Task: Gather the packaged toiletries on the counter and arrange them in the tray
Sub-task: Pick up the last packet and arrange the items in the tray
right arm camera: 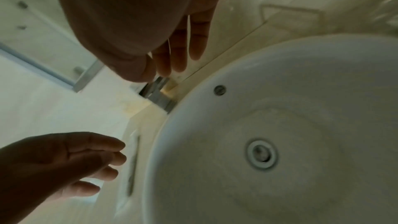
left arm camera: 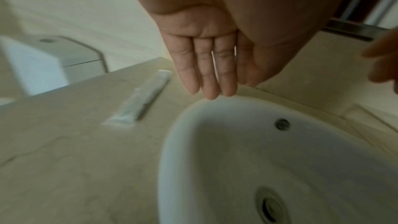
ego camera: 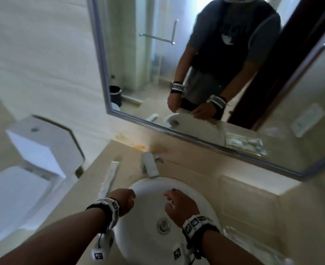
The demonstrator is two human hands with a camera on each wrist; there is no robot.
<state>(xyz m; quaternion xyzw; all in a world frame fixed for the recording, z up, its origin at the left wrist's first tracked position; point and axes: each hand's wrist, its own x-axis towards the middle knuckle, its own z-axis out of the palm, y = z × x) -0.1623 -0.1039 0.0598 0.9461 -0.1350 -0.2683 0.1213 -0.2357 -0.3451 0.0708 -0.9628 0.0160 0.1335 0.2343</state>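
Head view, blurred throughout: both hands hover over the white sink basin (ego camera: 150, 190), holding nothing. The left hand (ego camera: 124, 200) is over the basin's left rim, fingers loosely curled and mostly hidden behind the knuckles; the right hand (ego camera: 179, 204) is over the bowl's middle, fingers relaxed. A long packaged toiletry (ego camera: 110, 178) lies flat on the beige counter (ego camera: 196, 169) just left of the basin; its print is unreadable. Right of the basin sits a pale rectangular tray (ego camera: 249, 203), its edges faint against the counter. The faucet (ego camera: 149, 166) stands behind the basin. A clear crinkled packet shows near the basin's lower right, cut off by the forearm and too smeared to identify. Left wrist view: left hand (left arm camera: 206, 54) with straight fingers pointing down at the basin (left arm camera: 172, 151) rim, touching nothing; the packaged toiletry (left arm camera: 144, 96) lies on the counter left of the basin. Right wrist view: right hand (right arm camera: 183, 40) slack and empty above the basin (right arm camera: 280, 67), its fingertips covering part of the faucet (right arm camera: 158, 94); the tray (right arm camera: 290, 14) lies beyond the basin, partly out of frame.
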